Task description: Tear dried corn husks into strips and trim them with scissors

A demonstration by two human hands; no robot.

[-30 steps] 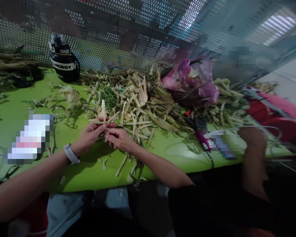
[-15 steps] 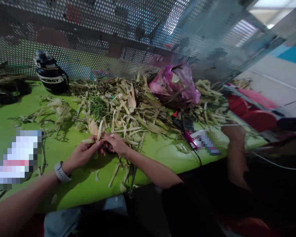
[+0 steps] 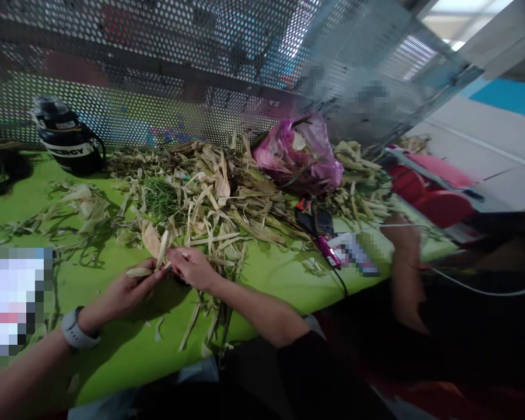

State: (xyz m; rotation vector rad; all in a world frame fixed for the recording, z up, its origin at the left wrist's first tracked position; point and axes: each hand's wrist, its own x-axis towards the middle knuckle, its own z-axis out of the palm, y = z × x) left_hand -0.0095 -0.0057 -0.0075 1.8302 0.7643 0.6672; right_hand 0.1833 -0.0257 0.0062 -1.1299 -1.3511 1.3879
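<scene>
My left hand (image 3: 133, 287), with a pale watch (image 3: 77, 331) on its wrist, has its fingers closed on pale husk strips (image 3: 163, 248). One strip stands upright between the fingers and another points left. My right hand (image 3: 193, 268) meets it at the fingertips, closed on something I cannot make out. Beneath the hands is the green tabletop (image 3: 126, 344). Behind them lies a heap of dry husks (image 3: 210, 204), with a broad tan husk (image 3: 150, 238) just beyond my left fingers.
A dark bottle (image 3: 67, 143) stands at the back left, before a perforated metal panel (image 3: 157, 76). A pink plastic bag (image 3: 297, 154) rests on the heap. Blurred phones lie left and right. A co-worker's hand (image 3: 400, 230) is at the right.
The view has shifted, and most objects sit further left. My right fingers have drawn closer together beside the left ones. The dark reddish piece beneath them is now mostly hidden.
</scene>
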